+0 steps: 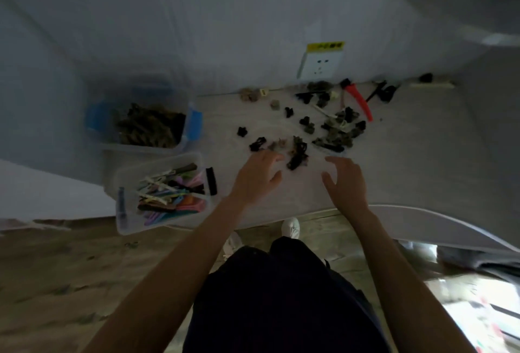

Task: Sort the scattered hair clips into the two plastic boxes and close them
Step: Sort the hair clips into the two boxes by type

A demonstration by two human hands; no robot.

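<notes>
Head view, dim and a bit blurred: I've got my left hand (pixel 257 175) over the table (pixel 408 161), fingers spread, tips at a small dark clump of hair clips (pixel 295 150). My right hand (pixel 347 181) hovers just beside that clump, fingers relaxed and apart, gripping nothing. More clips (pixel 337 130) lie scattered farther back toward the wall. Off to my left sit both plastic boxes, lids off: the near box (pixel 126 212) with colourful flat clips, the far box (pixel 185 133) with dark ones.
</notes>
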